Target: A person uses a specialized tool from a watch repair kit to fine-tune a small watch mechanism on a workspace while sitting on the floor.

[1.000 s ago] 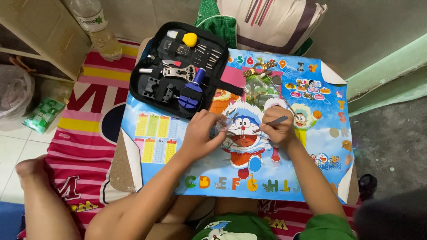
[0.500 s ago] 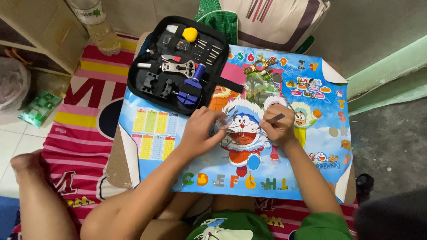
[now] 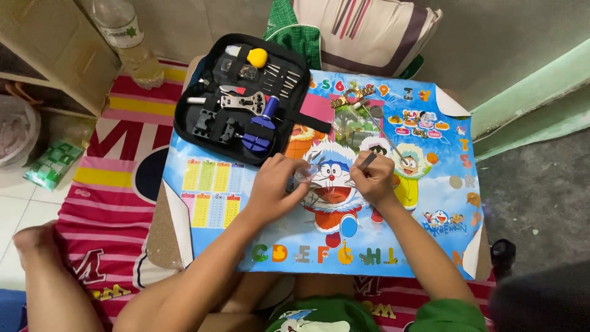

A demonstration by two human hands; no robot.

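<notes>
My left hand pinches a small clear, shiny piece against the colourful cartoon poster that covers the low table. My right hand grips a thin dark tool like a pen, its lower end hidden in my fingers and close to the small piece. The two hands nearly touch at the middle of the poster. What the small piece is cannot be made out.
An open black tool case with several small tools, a blue holder and a yellow-headed piece lies at the table's back left. A gold bracelet-like band and a thin metal rod lie behind my hands. A plastic bottle and cushion stand beyond.
Both hands stay together at the same spot on the poster, with only slight finger movement. The view has shifted a little.
</notes>
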